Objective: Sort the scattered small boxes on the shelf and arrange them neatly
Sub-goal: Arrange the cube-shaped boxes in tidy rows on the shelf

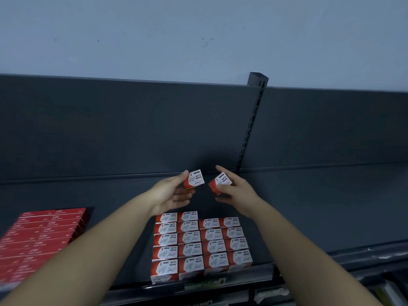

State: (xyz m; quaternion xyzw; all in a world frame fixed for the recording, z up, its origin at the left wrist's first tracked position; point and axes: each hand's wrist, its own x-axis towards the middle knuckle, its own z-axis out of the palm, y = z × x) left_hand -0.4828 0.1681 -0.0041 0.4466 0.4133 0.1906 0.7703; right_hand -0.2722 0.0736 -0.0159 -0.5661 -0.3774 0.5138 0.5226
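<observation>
Above the shelf, mid-air: two small red-and-white boxes marked "PAPER CLIPS" are held up side by side, close together but apart, in front of the back panel.
Left box (194, 181): it is pinched by the left hand (171, 194) between thumb and fingers, its white printed face turned toward the camera, slightly tilted.
Right box (220, 183): it is gripped by the right hand (237, 194), tilted with one corner pointing down-left; the forefinger is stretched out above it.
Hands: both are closed around one box each; both bare forearms reach in from the lower edge of the view.
Grid (201, 245): below the hands, near the shelf's front edge, like boxes are set in four columns, touching one another, printed faces up. The two left columns stand higher and run one row further back than the two right columns.
Red stack (42, 236): flat red packs are laid in neat rows at the left, well apart from the grid; their print is too blurred to be read.
Shelf (309, 206): a dark grey surface, bare behind and to the right of the grid.
Back panel (132, 129): dark grey, divided by a slotted upright (251, 127).
Wall (198, 36): pale, with a few small marks.
</observation>
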